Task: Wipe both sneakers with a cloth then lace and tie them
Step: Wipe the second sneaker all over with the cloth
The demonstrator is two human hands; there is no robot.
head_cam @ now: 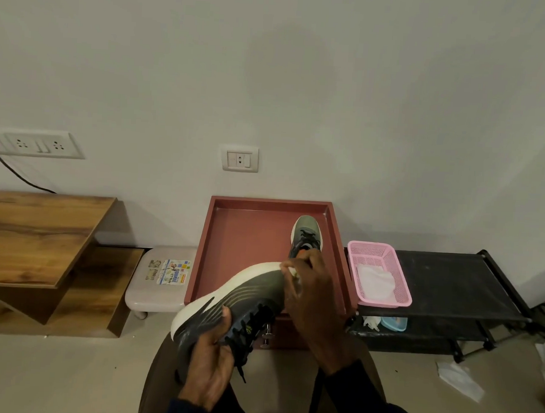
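Centre frame: left hand (208,357) curled round sneaker (244,299) midfoot. It's light, soft upper, stiff sole, so grip there. Right hand (313,300) pinches cloth (293,272) at toe, probably; fingers mostly hidden.

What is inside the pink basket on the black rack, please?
A crumpled white cloth lies in the pink basket, toward its near end; bare mesh shows behind it. Anything beneath the cloth is covered and cannot be seen.

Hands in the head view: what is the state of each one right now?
Left hand: closed, grips the grey sneaker.
Right hand: closed, pinches a white cloth against that sneaker.
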